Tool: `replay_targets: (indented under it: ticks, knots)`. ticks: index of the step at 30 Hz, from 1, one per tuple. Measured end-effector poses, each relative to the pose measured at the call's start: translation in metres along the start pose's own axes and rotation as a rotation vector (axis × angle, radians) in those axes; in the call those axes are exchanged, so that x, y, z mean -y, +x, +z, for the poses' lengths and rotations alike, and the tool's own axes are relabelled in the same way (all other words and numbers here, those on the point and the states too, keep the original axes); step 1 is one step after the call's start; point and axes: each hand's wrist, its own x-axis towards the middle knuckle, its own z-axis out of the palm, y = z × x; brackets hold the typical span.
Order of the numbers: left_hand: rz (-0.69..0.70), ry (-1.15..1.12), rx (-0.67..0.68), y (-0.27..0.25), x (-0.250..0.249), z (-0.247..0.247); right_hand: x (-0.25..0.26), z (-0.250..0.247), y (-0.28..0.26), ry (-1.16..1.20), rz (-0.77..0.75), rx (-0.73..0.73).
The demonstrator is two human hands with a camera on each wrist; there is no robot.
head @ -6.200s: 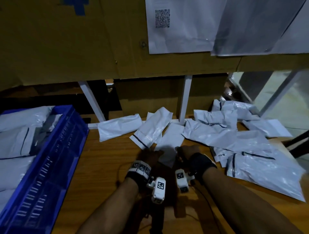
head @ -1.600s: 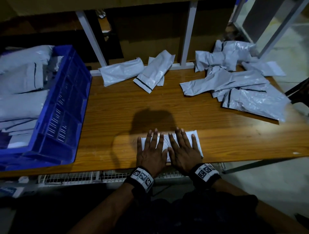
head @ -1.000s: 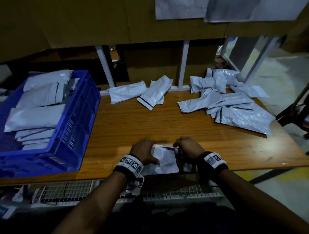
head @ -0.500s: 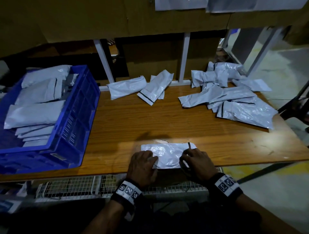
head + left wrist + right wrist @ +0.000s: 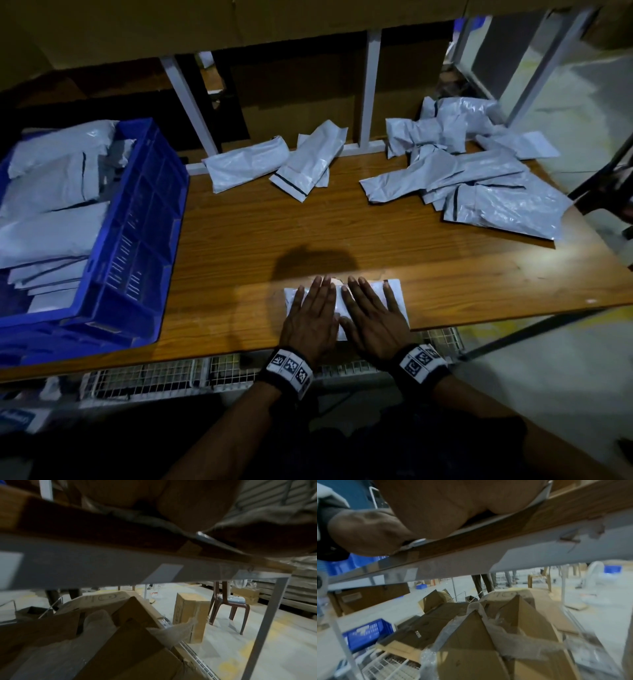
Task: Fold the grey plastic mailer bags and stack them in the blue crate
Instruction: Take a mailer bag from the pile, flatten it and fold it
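Observation:
A folded grey mailer bag (image 5: 397, 291) lies at the near edge of the wooden table (image 5: 308, 226). My left hand (image 5: 313, 308) and right hand (image 5: 371, 310) lie flat on it side by side, fingers straight, pressing it down. The blue crate (image 5: 137, 219) stands at the left with several folded bags (image 5: 51, 233) stacked inside. Both wrist views show only the heel of the palm (image 5: 188, 503) (image 5: 453, 507) on the table edge, with the bag's rim (image 5: 416, 542) peeking out under it.
Two loose mailer bags (image 5: 274, 164) lie at the table's back centre, and a pile of several more (image 5: 479, 181) sits at the back right. White frame posts (image 5: 371, 89) rise behind. Cardboard boxes (image 5: 488, 635) fill the space under the table. A chair (image 5: 228, 601) stands beyond.
Half a second ago both hands were curled over the bag's near edge, folding it. Now they lie flat and spread on top of the folded bag, pressing it.

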Motion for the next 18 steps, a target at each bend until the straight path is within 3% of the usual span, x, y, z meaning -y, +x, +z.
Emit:
replay_targets:
  ticks: [18]
  knots:
    - [-0.003, -0.046, -0.048, 0.003, 0.000, 0.015, -0.004, 0.011, 0.001, -0.036, -0.041, -0.069]
